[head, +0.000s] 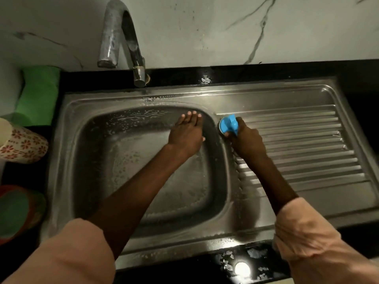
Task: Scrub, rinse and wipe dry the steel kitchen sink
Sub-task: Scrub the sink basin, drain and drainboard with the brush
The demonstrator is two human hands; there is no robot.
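Sink (pixel 205 238) of steel sits sunk into the black bench (pixel 266 263) under me, its basin soapy and wet. Far left on the bench lie a green cloth (pixel 39 93), a flower-patterned cup (pixel 22 144) on its side and an orange and green lid (pixel 16 212). Behind the basin rises the curved tap (pixel 121 39). My left hand (pixel 187 134) presses flat, fingers straight, on the basin's far right wall. Just beside it, my right hand (pixel 247 140) grips a blue scrubber (pixel 228 125) on the rim where the ribbed drainboard (pixel 307 152) begins.
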